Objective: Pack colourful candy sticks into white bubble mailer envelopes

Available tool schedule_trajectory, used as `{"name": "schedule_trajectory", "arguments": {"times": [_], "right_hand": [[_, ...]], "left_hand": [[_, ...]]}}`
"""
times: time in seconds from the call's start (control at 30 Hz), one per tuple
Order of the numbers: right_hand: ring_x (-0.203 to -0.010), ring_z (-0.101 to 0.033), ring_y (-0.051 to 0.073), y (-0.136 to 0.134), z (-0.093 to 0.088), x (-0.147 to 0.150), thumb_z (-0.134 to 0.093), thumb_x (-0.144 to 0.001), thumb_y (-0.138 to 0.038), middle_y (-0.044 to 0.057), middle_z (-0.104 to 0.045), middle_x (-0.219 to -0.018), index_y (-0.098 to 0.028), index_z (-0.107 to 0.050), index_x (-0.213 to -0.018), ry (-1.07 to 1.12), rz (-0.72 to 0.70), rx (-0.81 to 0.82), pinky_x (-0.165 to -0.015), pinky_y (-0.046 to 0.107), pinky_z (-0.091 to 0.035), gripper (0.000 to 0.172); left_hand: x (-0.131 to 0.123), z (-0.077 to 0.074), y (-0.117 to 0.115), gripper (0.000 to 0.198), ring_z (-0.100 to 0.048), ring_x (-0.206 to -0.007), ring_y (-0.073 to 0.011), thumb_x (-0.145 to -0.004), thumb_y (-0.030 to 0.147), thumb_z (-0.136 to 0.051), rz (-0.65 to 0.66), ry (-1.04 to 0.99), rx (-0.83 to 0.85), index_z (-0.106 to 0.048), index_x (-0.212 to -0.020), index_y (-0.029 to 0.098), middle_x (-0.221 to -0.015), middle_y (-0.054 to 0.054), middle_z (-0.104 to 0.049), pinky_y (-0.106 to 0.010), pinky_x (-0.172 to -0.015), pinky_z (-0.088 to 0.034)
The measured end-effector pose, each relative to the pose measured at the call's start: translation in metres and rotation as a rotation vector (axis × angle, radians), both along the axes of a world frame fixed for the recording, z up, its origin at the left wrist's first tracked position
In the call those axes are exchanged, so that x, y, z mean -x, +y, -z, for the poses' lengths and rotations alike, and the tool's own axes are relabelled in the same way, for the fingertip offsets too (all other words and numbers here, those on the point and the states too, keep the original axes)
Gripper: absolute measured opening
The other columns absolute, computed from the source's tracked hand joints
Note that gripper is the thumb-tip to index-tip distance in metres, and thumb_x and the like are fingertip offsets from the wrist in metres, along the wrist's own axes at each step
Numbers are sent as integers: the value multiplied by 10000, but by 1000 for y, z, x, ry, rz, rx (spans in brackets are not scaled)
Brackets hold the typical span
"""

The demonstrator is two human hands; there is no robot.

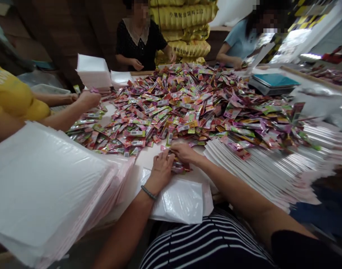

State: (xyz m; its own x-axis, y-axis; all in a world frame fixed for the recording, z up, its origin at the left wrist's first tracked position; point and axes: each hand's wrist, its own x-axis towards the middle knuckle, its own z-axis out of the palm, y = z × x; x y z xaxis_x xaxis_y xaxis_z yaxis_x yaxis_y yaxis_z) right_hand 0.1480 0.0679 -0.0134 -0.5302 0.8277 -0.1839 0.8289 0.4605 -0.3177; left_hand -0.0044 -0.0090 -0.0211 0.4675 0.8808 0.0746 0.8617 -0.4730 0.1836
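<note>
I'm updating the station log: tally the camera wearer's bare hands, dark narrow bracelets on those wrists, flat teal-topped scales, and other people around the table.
Bare left hand, bare right hand: 2
Dark narrow bracelet: 1
Flat teal-topped scale: 1
People in yellow shirt, black top, light-blue top: 3
Total: 7

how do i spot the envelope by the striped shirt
Find the heap of small packets. At its near edge are the left hand and right hand; the envelope lies just below them in the picture. It is the white one between the left stack and right stack, in neither.
</note>
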Motion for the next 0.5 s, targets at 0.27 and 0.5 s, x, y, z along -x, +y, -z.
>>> {"name": "schedule_trajectory", "arguments": {"times": [0.27, 0.5], "right_hand": [[-1316, -399, 321, -58, 12, -21, -667, -790, -540, 197, -482, -1396, -132, -439, -1388, 134, -56, -117, -1058, 492, -284, 759], [-1345, -360, 329, -48, 11, -19, -619, -840, -511, 218, -396, -1470, -126, -368, -1432, 8, -96, -82, -1049, 513, -285, 749]], "left_hand": [[1, 3, 20, 577, -479, -1159, -309, -752, 380, -666, -56, 77, 126, -518, -1253, 135, -1306, -156, -536, -414, -939, -425], [8, -21, 22, 483, -509, -1134, -283, -766, 248, -639, -51, 111, 212, -515, -1215, 119, -1224, -138, -577, -389, -954, -424]]}}
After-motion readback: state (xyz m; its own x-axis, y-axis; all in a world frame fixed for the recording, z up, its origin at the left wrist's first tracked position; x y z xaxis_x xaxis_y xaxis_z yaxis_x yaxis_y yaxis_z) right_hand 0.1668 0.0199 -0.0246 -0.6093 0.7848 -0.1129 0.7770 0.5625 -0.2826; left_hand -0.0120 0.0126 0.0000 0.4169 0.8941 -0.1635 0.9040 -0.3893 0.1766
